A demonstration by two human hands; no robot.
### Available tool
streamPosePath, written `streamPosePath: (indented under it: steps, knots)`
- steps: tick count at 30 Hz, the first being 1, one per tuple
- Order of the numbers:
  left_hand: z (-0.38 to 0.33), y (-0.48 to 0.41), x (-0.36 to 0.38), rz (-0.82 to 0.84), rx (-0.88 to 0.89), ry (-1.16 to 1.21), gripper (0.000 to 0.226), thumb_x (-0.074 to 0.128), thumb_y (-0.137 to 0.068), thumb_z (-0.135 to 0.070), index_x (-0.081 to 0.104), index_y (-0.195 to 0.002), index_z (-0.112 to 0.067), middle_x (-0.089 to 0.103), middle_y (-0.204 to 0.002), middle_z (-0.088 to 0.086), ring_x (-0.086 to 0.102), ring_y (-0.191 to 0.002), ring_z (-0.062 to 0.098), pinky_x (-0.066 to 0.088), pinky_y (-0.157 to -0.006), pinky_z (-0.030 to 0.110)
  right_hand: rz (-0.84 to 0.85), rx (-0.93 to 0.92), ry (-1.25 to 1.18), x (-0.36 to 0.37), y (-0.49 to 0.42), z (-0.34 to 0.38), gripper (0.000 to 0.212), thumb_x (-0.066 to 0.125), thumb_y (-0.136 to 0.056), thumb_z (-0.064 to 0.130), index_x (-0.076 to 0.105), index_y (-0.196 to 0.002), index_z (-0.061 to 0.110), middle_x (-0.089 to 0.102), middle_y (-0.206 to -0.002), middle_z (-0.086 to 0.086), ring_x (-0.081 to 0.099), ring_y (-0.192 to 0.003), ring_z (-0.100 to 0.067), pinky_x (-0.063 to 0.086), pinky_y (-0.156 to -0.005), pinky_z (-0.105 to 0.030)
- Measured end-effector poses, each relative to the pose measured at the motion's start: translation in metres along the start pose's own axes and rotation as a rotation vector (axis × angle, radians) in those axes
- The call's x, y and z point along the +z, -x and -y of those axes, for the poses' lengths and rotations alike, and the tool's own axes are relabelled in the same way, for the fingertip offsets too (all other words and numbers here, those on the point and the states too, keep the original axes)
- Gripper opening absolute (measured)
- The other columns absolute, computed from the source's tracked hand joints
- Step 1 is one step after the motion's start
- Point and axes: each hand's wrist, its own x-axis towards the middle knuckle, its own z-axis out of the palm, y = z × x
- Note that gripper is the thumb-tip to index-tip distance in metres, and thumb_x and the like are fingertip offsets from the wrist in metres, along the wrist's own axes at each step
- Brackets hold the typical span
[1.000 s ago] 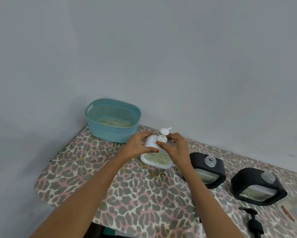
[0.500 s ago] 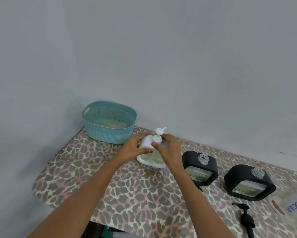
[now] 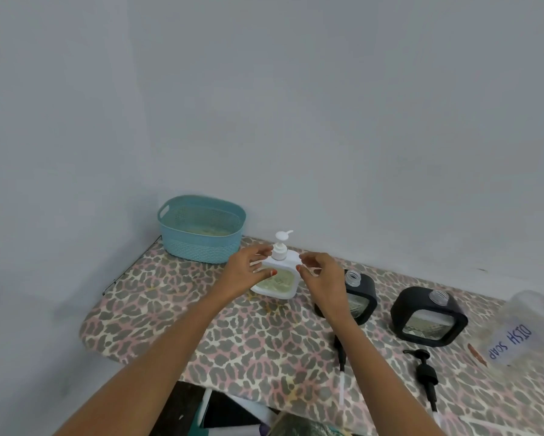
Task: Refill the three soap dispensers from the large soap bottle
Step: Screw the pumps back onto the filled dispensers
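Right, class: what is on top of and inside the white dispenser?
A white pump sits on top of the white dispenser; greenish soap shows through its window. The left hand hides its left edge.

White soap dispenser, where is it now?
Head view: the white dispenser stands between the left hand and right hand, right of the teal basket, left of a black dispenser.
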Motion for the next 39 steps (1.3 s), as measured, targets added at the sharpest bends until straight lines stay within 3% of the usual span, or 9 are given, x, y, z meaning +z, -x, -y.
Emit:
streamPosePath:
  steps: [6,15,19,26,33,36,39]
  knots:
    - [-0.015,0.012,0.035,0.074,0.051,0.006,0.045,0.070,-0.078,-0.006,0.055,-0.120,-0.010,0.059,-0.114,0.003,0.054,-0.105,0.009,0.043,-0.080,0.000,-0.034,0.041,0.002,-0.031,0.025,-0.016,0.019,0.063,-0.084,0.013,0.065,-0.102,0.008,0.065,-0.092,0.000,0.060,-0.085,-0.010,0.047,-0.079,-0.020]
    - [-0.021,-0.001,0.090,0.173,0.033,-0.056,0.050,0.068,-0.081,-0.018,0.050,-0.127,-0.013,0.052,-0.131,0.003,0.048,-0.122,0.014,0.041,-0.099,0.025,-0.033,0.234,0.037,-0.060,0.054,-0.070,0.015,0.065,-0.084,0.013,0.067,-0.097,0.006,0.065,-0.084,-0.002,0.059,-0.077,-0.010,0.049,-0.071,-0.019]
    - [-0.018,-0.009,0.106,0.193,0.034,-0.155,0.059,0.069,-0.081,-0.024,0.043,-0.133,-0.018,0.044,-0.138,0.002,0.042,-0.127,0.017,0.038,-0.106,0.034,0.020,0.334,0.061,-0.056,0.062,-0.092,0.018,0.067,-0.082,0.017,0.065,-0.096,0.006,0.061,-0.077,0.000,0.055,-0.067,-0.004,0.043,-0.055,-0.007]
    - [-0.014,-0.020,0.117,0.248,0.029,-0.160,0.061,0.069,-0.080,-0.025,0.041,-0.135,-0.021,0.041,-0.141,0.002,0.038,-0.131,0.017,0.037,-0.108,0.040,0.076,0.457,0.070,-0.047,0.063,-0.109,0.037,0.073,-0.077,0.029,0.062,-0.102,0.004,0.060,-0.085,-0.001,0.055,-0.078,-0.012,0.037,-0.056,-0.008]
    - [-0.009,-0.025,0.117,0.245,0.040,-0.167,0.057,0.069,-0.080,-0.023,0.046,-0.132,-0.018,0.047,-0.136,0.005,0.043,-0.126,0.018,0.040,-0.105,0.039,0.199,0.545,-0.002,-0.045,0.059,-0.108,0.024,0.072,-0.076,0.034,0.069,-0.075,0.010,0.064,-0.065,0.002,0.056,-0.056,-0.007,0.043,-0.052,-0.013]
    - [-0.011,-0.027,0.116,0.246,0.029,-0.158,0.056,0.070,-0.079,-0.022,0.047,-0.131,-0.017,0.047,-0.136,0.004,0.043,-0.127,0.017,0.039,-0.102,0.028,0.240,0.583,-0.003,-0.048,0.057,-0.107,0.023,0.073,-0.076,0.032,0.070,-0.072,0.010,0.068,-0.072,-0.007,0.059,-0.060,-0.015,0.051,-0.066,-0.030]
    - [-0.015,-0.028,0.114,0.268,0.004,-0.150,0.058,0.072,-0.078,-0.019,0.047,-0.130,-0.016,0.048,-0.137,0.004,0.043,-0.128,0.017,0.037,-0.100,0.026,0.240,0.545,0.011,-0.055,0.057,-0.103,0.026,0.072,-0.077,0.031,0.073,-0.079,0.005,0.068,-0.070,-0.007,0.055,-0.055,-0.010,0.046,-0.056,-0.019]
